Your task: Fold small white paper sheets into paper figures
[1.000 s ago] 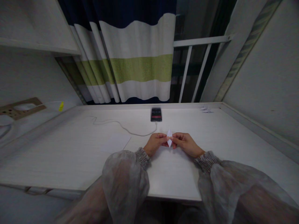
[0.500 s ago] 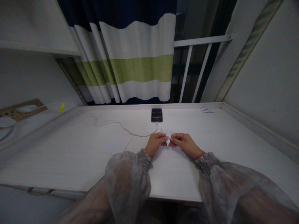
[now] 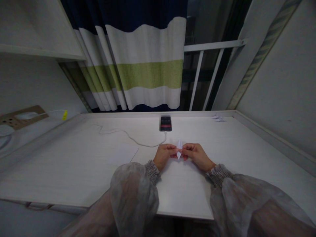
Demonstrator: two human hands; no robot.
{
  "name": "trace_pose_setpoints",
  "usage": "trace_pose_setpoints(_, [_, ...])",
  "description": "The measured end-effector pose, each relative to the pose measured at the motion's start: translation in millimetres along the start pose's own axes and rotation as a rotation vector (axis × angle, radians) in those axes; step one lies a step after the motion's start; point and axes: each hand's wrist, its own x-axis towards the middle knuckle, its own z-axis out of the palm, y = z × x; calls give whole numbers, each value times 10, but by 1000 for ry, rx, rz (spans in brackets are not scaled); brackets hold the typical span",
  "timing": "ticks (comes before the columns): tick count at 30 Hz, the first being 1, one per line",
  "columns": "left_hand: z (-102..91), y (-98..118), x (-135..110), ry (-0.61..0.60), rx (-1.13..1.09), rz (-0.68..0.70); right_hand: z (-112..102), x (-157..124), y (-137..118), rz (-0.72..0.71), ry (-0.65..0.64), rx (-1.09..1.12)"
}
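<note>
Between my two hands is a small folded piece of white paper, narrow and pointed at top and bottom. My left hand pinches its left side, thumb in front. From the right, my right hand grips it, with thumb and fingertips closed on the paper. Both thumbs nearly meet across its middle, so part of the folds is hidden. The paper is held just above the white table. Sheer grey sleeves with gathered cuffs cover both forearms.
A flat white sheet lies left of my hands. Beyond them a pixelated dark device is joined to a white cable. Small white folded pieces lie at the back right. A power strip is at the left wall.
Both thumbs have come closer together over the middle of the folded paper, and its lower point shows more below them. The view has tilted slightly; the things on the table have not moved.
</note>
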Motion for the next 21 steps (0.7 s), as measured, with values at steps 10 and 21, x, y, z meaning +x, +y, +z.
trace_pose_setpoints(10, [-26,-27,47,11,39,93,47,16,-23,-12,61,33])
trace_pose_setpoints(21, [23,-81,86,41,151,333,104,44,20,-66,177,-89])
